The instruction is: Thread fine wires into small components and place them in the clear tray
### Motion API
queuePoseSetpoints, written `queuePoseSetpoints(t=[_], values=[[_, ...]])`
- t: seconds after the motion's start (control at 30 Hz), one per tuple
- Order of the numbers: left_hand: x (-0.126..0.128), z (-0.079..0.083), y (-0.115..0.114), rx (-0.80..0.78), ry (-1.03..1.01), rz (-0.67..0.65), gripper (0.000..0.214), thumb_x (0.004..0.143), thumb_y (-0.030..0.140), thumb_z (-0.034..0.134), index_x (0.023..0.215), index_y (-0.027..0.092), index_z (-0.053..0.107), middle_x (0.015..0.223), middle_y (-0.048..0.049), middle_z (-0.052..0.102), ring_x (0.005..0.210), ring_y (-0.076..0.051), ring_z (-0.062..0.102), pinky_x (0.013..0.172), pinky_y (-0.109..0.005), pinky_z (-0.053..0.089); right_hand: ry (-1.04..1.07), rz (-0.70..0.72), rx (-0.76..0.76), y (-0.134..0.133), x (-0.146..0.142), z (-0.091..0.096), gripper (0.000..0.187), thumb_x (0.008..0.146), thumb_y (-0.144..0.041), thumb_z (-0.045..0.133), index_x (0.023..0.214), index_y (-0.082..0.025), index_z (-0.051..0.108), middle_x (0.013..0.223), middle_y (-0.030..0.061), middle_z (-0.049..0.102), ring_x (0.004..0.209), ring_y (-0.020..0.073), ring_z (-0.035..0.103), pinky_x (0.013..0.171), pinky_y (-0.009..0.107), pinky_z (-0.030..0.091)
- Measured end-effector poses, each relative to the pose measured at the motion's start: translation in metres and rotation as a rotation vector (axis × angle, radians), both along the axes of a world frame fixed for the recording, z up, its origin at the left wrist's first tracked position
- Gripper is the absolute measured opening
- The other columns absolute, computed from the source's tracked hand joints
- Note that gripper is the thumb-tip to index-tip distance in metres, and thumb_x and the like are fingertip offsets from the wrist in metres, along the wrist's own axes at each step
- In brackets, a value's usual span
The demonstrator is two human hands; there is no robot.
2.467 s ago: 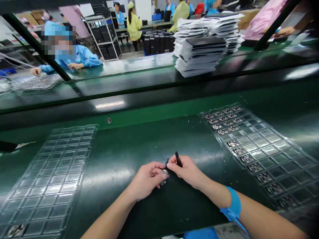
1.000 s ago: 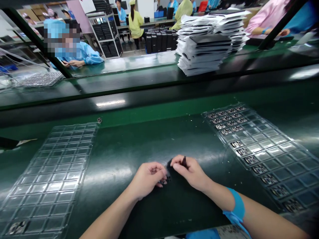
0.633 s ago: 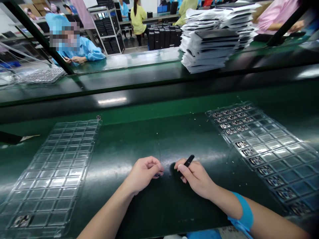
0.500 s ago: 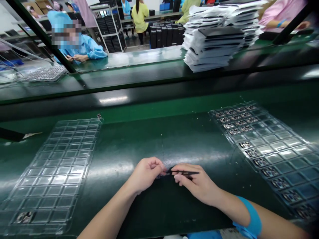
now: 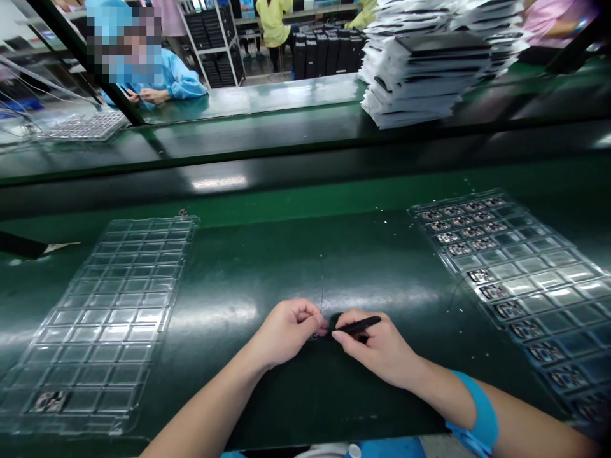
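Low in the middle of the frame, the left hand (image 5: pixel 286 331) is curled with thumb and forefinger pinched on a small part (image 5: pixel 317 335), which is mostly hidden by the fingertips and too small to name. Touching it from the right, the right hand (image 5: pixel 382 348) grips black tweezers (image 5: pixel 356 327) between thumb and fingers, the tool lying nearly level with its tip pointing left at the pinched part. Both hands rest on the dark green counter (image 5: pixel 286 267), and a blue wrist strap (image 5: pixel 477 413) circles the right forearm at the lower right. Well apart to the left lies a clear plastic tray (image 5: pixel 114 305) of square pockets, almost all bare, with one small component (image 5: pixel 48 401) in a pocket at its lower left corner. To the right lies a second clear tray (image 5: pixel 525 280) with small dark components in its far rows and down its near edge. Beyond the counter's raised dark edge, at the upper right, stands a stack of white and black flat packs (image 5: pixel 420 70). At the upper left a person in a blue coat (image 5: pixel 172 76) sits with hands together beside another clear tray (image 5: pixel 81 124). Black racks (image 5: pixel 214 44) and a person in a yellow coat (image 5: pixel 272 19) stand at the top middle.
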State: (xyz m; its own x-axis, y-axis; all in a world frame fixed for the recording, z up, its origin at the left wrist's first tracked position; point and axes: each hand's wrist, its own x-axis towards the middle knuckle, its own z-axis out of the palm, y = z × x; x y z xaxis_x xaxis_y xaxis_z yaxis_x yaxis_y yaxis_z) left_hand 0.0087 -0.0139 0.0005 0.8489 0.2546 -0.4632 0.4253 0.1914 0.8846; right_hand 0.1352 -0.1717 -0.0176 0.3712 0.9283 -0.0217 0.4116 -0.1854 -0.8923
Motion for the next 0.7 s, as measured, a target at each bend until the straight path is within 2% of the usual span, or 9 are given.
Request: queuePoseSetpoints(t=[0.17,0.4,0.7], values=[[-0.0005,0.0,-0.0014,0.094,0.021,0.024,0.016,0.086,0.031,0.056,0.082,0.017,0.062,0.09,-0.0065,0.073,0.088,-0.019,0.067,0.081,-0.03,0.05,-0.019,0.003,0.046,-0.0002,-0.0029,-0.0005,0.013,0.088,-0.026,0.057,0.083,-0.017,0.065,0.069,0.0022,0.063,0.056,0.0147,0.055,0.053,0.027,0.043],[-0.002,-0.0042,0.0004,0.099,0.006,0.011,0.016,0.087,0.03,0.055,0.083,0.016,0.062,0.092,-0.0074,0.073,0.087,-0.018,0.067,0.081,-0.03,0.05,-0.057,0.002,0.099,0.0009,-0.0061,-0.002,0.014,0.091,-0.025,0.056,0.084,-0.018,0.066,0.071,0.002,0.064,0.059,0.0152,0.057,0.056,0.027,0.044],[-0.0009,0.001,-0.0006,0.127,0.012,0.008,0.016,0.086,0.03,0.055,0.081,0.017,0.063,0.09,-0.0064,0.073,0.085,-0.018,0.067,0.078,-0.029,0.05,-0.118,0.002,0.103,0.0006,-0.009,-0.0019,0.016,0.092,-0.027,0.054,0.083,-0.02,0.065,0.068,0.002,0.063,0.058,0.0161,0.057,0.056,0.028,0.044]])
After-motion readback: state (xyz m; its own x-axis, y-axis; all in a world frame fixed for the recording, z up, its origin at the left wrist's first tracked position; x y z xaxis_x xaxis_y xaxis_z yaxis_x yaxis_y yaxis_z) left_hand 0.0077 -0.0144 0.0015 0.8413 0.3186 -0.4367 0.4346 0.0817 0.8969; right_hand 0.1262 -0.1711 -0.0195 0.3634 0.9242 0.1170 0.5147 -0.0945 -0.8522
